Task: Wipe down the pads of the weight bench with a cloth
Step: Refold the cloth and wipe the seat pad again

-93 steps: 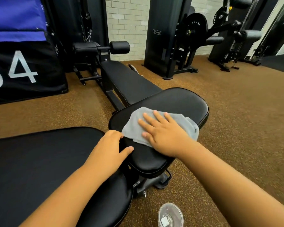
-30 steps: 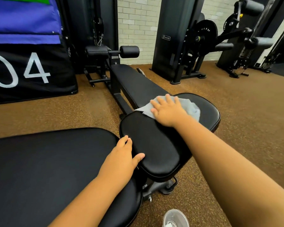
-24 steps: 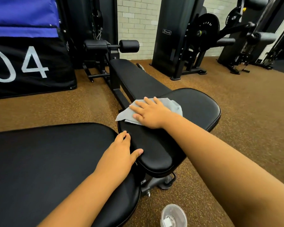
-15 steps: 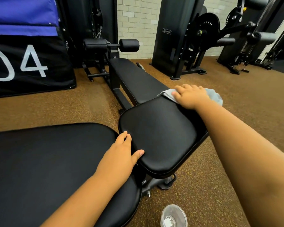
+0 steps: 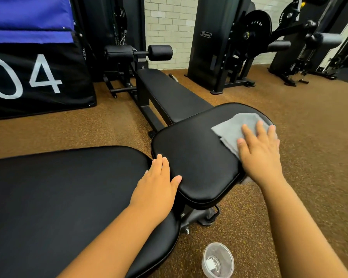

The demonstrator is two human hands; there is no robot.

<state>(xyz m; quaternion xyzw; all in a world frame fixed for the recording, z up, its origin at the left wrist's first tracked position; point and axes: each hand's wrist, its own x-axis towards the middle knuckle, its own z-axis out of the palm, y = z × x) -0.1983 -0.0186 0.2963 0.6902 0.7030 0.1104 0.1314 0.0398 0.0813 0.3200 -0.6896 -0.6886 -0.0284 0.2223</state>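
At the bottom of the frame a clear plastic cup [image 5: 218, 260] sits on the speckled brown floor [image 5: 301, 197], a small white item inside it. Lower left, the large black back pad [image 5: 58, 197] fills the corner. The left hand [image 5: 156, 186] lies across the gap between it and the seat pad [image 5: 191, 155], fingers straight and together, thumb out on the seat pad's near edge, seemingly steadying it. Right of centre, the right hand [image 5: 258, 147] presses flat, fingers spread, on the grey cloth [image 5: 236, 127], which lies on the far right part of the seat pad, partly folded under the palm.

The step in hand looks like wiping the seat pad; its near half shines bare. The next move probably calls for drawing the cloth back across that near half under even pressure, then shifting to the back pad.

Further up, a second black bench [image 5: 169, 93] runs toward roller pads. Beyond stand dark weight machines, a white brick wall, and at upper left a black block marked "04".
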